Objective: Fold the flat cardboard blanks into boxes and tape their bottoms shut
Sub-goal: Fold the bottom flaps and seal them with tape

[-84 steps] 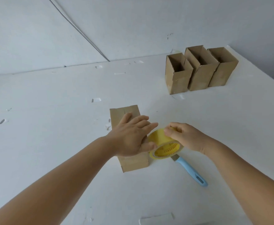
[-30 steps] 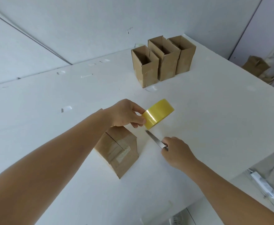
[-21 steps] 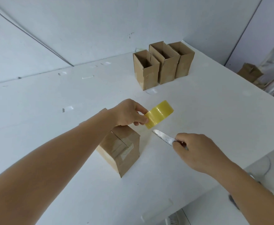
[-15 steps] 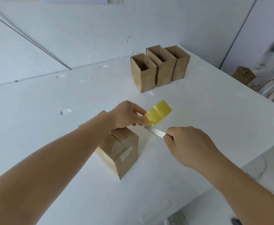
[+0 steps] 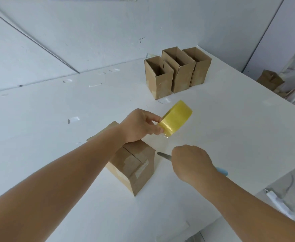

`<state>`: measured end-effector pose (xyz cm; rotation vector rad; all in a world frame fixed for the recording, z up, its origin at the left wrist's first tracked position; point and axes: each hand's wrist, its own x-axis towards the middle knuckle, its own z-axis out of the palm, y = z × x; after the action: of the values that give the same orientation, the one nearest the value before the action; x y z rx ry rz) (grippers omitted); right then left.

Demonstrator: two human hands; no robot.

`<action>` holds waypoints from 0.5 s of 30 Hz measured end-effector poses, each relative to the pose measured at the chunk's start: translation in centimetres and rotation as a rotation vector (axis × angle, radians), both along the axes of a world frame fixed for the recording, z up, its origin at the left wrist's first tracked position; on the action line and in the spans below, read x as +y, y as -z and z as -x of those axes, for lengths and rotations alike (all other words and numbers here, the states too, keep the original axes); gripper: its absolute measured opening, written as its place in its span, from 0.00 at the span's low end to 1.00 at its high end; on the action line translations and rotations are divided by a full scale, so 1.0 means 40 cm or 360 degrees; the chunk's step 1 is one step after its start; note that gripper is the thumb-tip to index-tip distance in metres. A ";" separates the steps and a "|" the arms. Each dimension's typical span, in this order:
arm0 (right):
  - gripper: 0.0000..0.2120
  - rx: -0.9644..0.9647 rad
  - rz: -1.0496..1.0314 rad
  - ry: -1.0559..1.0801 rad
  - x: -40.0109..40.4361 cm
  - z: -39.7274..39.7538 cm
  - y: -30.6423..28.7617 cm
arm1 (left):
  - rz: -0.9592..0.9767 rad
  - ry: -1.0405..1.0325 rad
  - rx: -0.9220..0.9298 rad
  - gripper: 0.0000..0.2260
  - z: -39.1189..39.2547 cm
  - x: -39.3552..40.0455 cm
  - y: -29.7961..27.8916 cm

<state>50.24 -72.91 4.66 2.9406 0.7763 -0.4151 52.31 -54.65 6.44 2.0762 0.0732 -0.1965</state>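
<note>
Left hand (image 5: 139, 126) pinches the tape roll (image 5: 175, 119) at one o'clock of the box (image 5: 134, 165) (bottom taped); right hand (image 5: 192, 163) grips the knife (image 5: 164, 156).

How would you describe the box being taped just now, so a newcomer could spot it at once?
On the white table, three open-topped boxes stand in a row at the far edge. The taped box sits alone near the front, under the left hand, closed side up with clear tape across its seam.
</note>
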 end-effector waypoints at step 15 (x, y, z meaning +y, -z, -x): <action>0.20 0.0818 -0.1630 0.0591 -0.001 -0.028 0.102 | 0.0035 -0.0073 0.0103 0.07 -0.001 -0.008 -0.005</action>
<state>51.37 -72.95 0.57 4.0354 0.5673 -1.1210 52.36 -54.97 6.66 2.0441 0.1573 -0.2356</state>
